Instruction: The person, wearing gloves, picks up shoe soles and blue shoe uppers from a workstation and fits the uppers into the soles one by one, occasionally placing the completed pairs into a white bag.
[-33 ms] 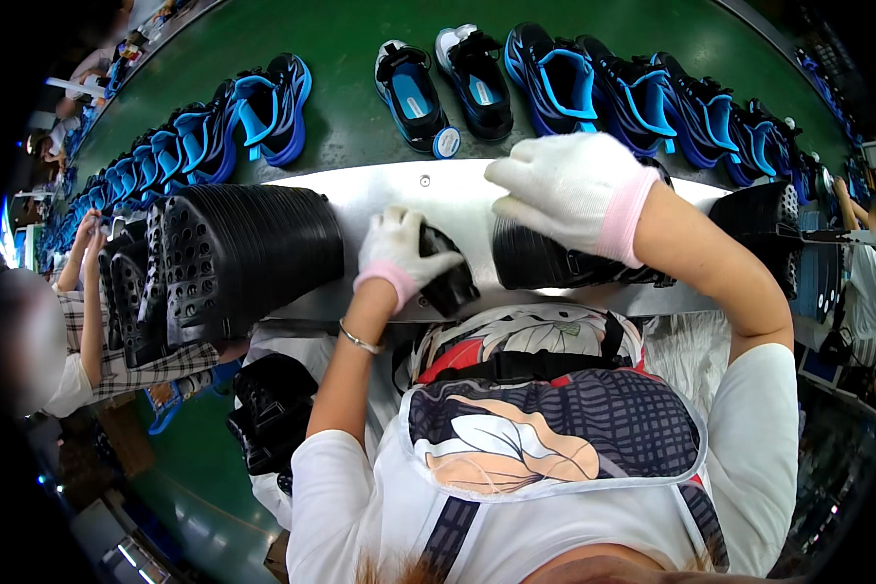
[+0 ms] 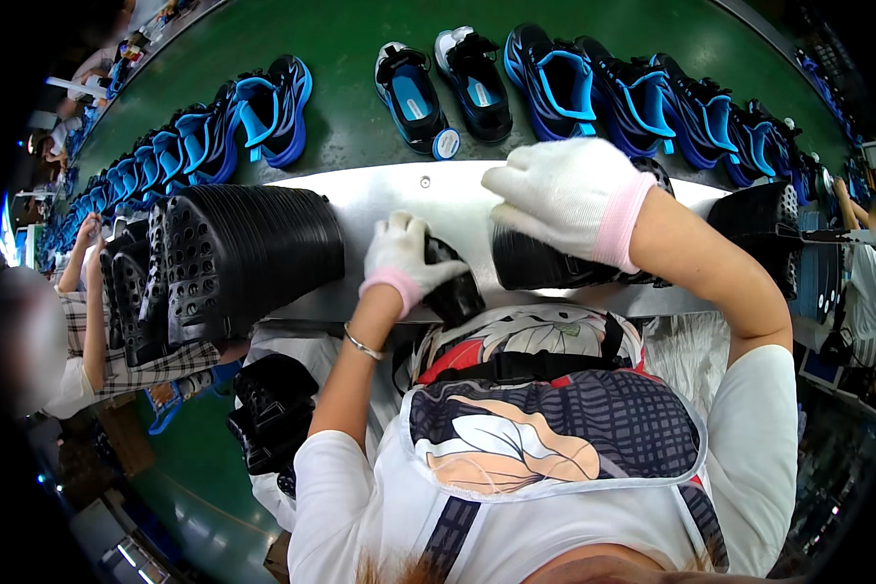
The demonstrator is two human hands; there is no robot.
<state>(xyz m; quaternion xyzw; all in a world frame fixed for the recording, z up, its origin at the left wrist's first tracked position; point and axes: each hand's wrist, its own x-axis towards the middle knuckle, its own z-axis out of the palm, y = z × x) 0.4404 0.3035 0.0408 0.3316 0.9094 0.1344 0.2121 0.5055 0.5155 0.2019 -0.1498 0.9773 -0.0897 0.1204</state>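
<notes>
Two gloved hands (one black insole [image 2: 455, 284] each)

No change seen between the two frames.

The frames share one instant, so nothing you handle has shifted: your left hand [image 2: 399, 261] grips the small black sole piece [image 2: 453, 287] as before, and your right hand [image 2: 566, 195] lies on the black stack [image 2: 555, 263] in the same spot. The shoes [image 2: 545, 83] along the green belt [image 2: 350, 107] have not advanced.
</notes>
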